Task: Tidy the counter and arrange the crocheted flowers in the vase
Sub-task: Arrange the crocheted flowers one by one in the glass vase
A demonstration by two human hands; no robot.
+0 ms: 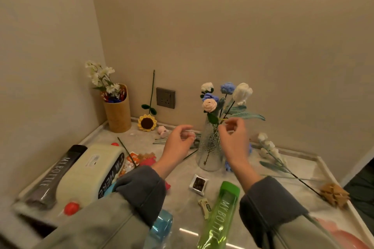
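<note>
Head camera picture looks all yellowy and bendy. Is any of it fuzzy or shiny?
Head view: warm light tints everything yellowish; the wide lens bows the beige wall corner; the bottom-left edge smears the round red object; a white glare streak lies on the pale marble counter beside the clear green plastic bottle; the clear glass vase looks fairly sharp.

Clear textured glass vase (209, 147), yarn flowers (210, 105), glossy marbled counter (182, 174), translucent plastic bottle (218, 216).

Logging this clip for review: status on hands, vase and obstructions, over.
Left grip loosely curled, apparently empty, beside vase. Right grip at vase mouth, hold unclear. Several flowers in; white spray and sunflower out on counter. Green bottle lying in front.
</note>
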